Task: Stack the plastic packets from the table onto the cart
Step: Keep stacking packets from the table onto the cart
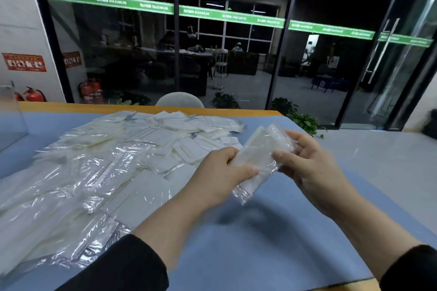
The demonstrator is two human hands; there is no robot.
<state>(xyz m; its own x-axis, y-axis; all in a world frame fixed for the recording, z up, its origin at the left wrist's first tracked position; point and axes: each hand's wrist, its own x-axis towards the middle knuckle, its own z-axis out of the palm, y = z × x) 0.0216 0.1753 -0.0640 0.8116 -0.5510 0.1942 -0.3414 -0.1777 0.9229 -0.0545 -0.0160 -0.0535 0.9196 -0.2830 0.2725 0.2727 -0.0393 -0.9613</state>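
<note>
A small bundle of clear plastic packets with white contents is held tilted above the blue table. My left hand grips its lower left side with thumb on top. My right hand holds its upper right side, fingers curled round it. A wide heap of the same packets covers the left and middle of the table. No cart is in view.
The table has a wooden edge at the far side. A grey chair back stands behind it. A clear box wall rises at the far left. Glass partitions, potted plants and fire extinguishers lie beyond.
</note>
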